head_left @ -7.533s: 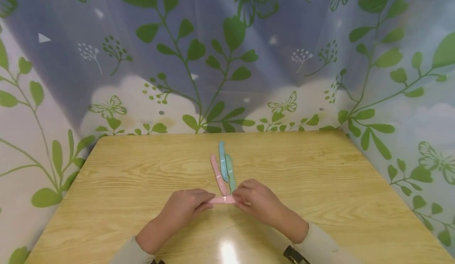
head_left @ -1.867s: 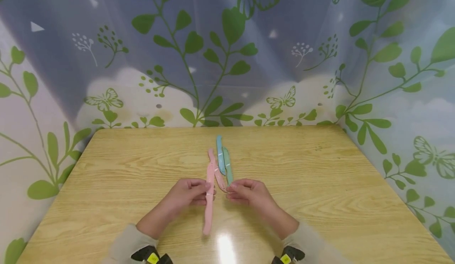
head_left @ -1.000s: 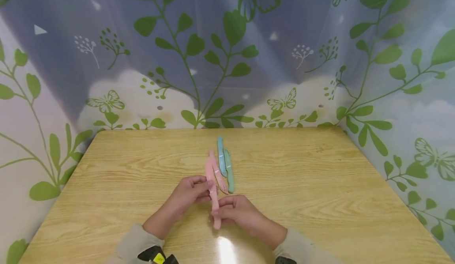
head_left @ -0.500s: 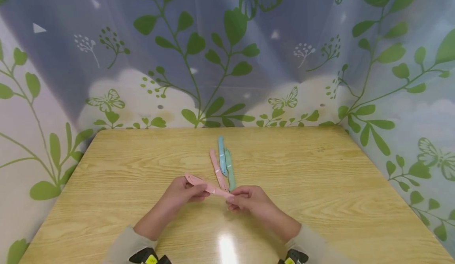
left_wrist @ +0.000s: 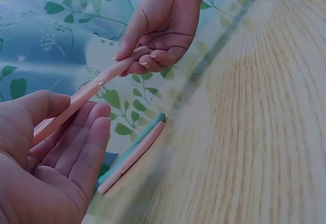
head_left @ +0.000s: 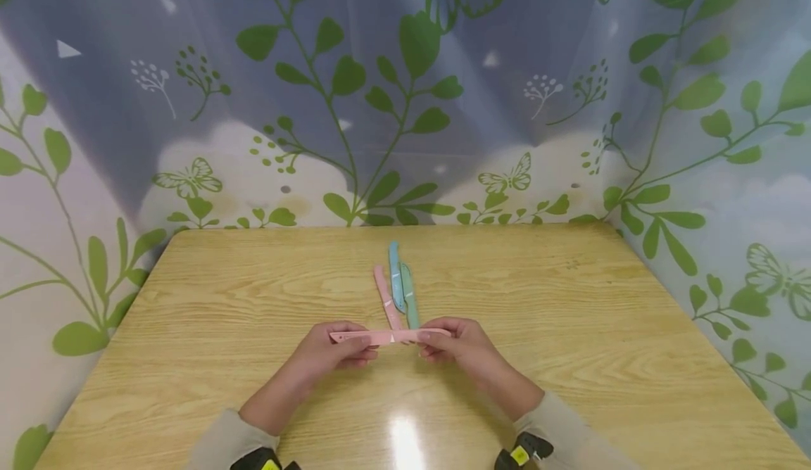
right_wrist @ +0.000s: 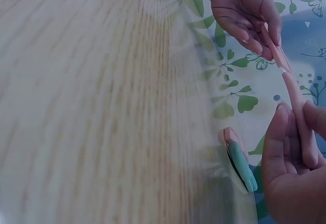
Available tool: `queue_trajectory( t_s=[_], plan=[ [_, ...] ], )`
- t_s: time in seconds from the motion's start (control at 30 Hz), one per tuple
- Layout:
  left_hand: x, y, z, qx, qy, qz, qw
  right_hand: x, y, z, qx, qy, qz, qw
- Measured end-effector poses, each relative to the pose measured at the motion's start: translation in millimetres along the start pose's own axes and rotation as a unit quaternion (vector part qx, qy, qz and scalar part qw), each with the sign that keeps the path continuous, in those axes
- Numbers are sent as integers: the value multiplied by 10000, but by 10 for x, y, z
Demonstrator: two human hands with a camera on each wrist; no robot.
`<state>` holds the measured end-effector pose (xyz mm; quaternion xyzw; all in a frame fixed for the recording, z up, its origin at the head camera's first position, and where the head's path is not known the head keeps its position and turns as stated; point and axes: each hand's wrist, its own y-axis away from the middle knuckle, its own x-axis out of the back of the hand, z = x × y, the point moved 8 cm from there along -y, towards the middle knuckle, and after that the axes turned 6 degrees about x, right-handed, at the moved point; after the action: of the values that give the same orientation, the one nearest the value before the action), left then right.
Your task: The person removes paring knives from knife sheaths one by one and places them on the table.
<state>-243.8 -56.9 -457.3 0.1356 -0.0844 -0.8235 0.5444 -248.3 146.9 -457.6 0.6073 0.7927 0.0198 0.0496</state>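
One pink knife (head_left: 384, 337), which I hold crosswise above the wood-grain counter (head_left: 538, 343): one end pinched in my left grip (head_left: 332, 348), the other in my right grip (head_left: 464, 343). Just beyond, close together on the counter, lie a second pink knife (head_left: 384, 294), a blue knife (head_left: 396, 281) and a green knife (head_left: 410, 301).

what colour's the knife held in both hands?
Knife is pink, small white patch near its middle; best in head view.
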Motion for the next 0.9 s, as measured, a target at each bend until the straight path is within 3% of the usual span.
queue_trajectory(
  t_s=[0.13, 0.23, 0.3, 0.37, 0.4, 0.43, 0.47, 0.5, 0.53, 0.6, 0.63, 0.67, 0.7, 0.73, 0.9],
  plan=[
    [6, 0, -9, -17, -30, 7, 10000, 2, 7, -10, 61, 7, -45, 10000],
    [40, 6, 19, -140, -403, 295, 9987, 10, 4, -2, 76, -48, -53, 9999],
    [75, 30, 85, -437, -1059, 690, 9910, 17, 5, 6, 71, -72, -50, 9999],
    [93, 76, 175, -854, -1881, 1122, 9720, 17, 8, 10, 80, -95, -64, 9999],
    [86, 110, 231, -1146, -2416, 1323, 9545, 17, 11, 11, 79, -100, -67, 9999],
    [62, 148, 292, -1488, -3013, 1490, 9300, 16, 15, 12, 79, -90, -70, 9999],
    [19, 187, 351, -1884, -3586, 1581, 9005, 16, 17, 13, 88, -67, -74, 9999],
    [-40, 230, 404, -2306, -4107, 1617, 8672, 14, 19, 12, 94, -56, -80, 9999],
    [-106, 277, 449, -2746, -4624, 1671, 8263, 13, 20, 13, 100, -43, -88, 9999],
    [-237, 374, 514, -3594, -5426, 1828, 7369, 14, 21, 18, 101, -4, -88, 9999],
    [-290, 410, 528, -3894, -5659, 1875, 7021, 15, 21, 19, 105, 18, -90, 9999],
    [-329, 433, 535, -4093, -5797, 1912, 6781, 14, 19, 19, 108, 21, -95, 9999],
    [-353, 444, 539, -4180, -5855, 1932, 6672, 12, 21, 16, 116, 20, -102, 9999],
    [-369, 447, 540, -4211, -5881, 1945, 6626, 11, 20, 15, 119, 18, -100, 9999],
    [-401, 427, 522, -3931, -5887, 1857, 6814, -4, 29, 12, 121, -21, -124, 9998]
  ],
)
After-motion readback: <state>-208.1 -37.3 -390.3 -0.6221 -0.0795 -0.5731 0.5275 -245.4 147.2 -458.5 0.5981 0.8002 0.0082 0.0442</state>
